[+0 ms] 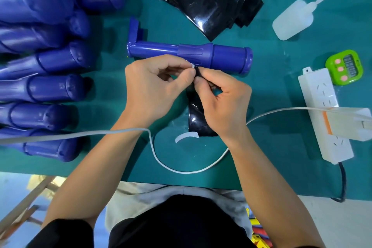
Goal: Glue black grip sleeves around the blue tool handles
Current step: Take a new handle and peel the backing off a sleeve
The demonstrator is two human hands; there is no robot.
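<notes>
Left hand [153, 90] pinches a small white tab [192, 66] at the far end of a black grip sleeve [198, 119]. Right hand [223, 102] pinches that same end, fingers curled. The sleeve trails toward the person over the green table [271, 78]. Just beyond the hands, one blue tool handle [201, 54] lies crosswise. Farther back: heap of black sleeves [211, 0], squeeze bottle [291, 20].

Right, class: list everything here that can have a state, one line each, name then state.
blue tool handle: lying on its side, bare, no sleeve on it.
black grip sleeve: off the handle, held by both hands.
left hand: pinches the sleeve's top edge.
right hand: pinches the sleeve's top edge.
glue bottle: lying on its side.
power strip: adapter plugged in.
white strip: lying loose below the sleeve.
</notes>
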